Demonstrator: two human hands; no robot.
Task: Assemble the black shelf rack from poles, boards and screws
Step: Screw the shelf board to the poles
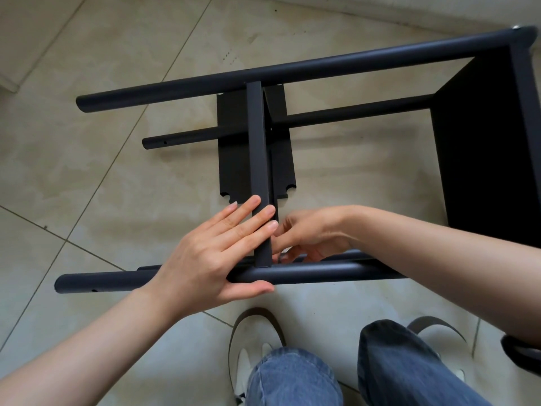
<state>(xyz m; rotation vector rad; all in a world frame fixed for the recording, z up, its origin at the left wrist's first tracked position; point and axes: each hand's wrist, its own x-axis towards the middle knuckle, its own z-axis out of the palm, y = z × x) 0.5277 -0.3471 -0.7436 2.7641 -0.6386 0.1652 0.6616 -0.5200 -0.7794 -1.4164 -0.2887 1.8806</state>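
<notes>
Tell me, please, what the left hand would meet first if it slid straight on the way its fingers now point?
The left hand points up and to the right, its fingers already lying across the upright board edge. Pushed further, it would press against that board at once; beyond it, probably the right hand, though depth is unclear.

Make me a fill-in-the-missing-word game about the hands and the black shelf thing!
1. The rack lies on a tiled ____.
2. The left hand presses its straight fingers against the middle ____, thumb under the near pole.
3. The right hand works just to the ____ of that board.

Missing words: floor; board; right
</notes>
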